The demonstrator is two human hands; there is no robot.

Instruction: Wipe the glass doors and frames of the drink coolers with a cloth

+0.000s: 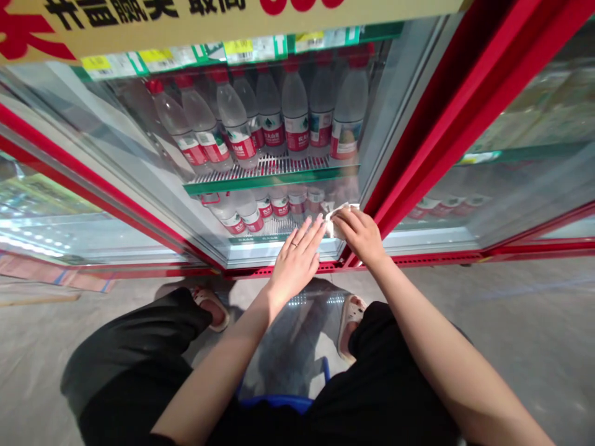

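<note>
My right hand (360, 233) presses a crumpled white tissue or cloth (331, 224) against the lower right of a glass fridge door (288, 179). Its fingers are bent over the wad. Just to the left, my left hand (297, 257) has its fingers stretched out, the tips close to the wad's left edge; a ring shows on one finger. Whether those fingertips touch the glass or the wad, I cannot tell. Behind the glass, red-capped water bottles (295, 111) stand on a green-edged shelf (274, 179), with several more bottles (279, 204) below.
A red door frame (441, 136) runs along the right, with another fridge door (520, 142) beyond. A yellow banner (232, 21) spans the top. Below me are a blue seat (279, 402), the grey floor (511, 328) and my light clogs (348, 325). Flat cardboard (56, 269) lies at left.
</note>
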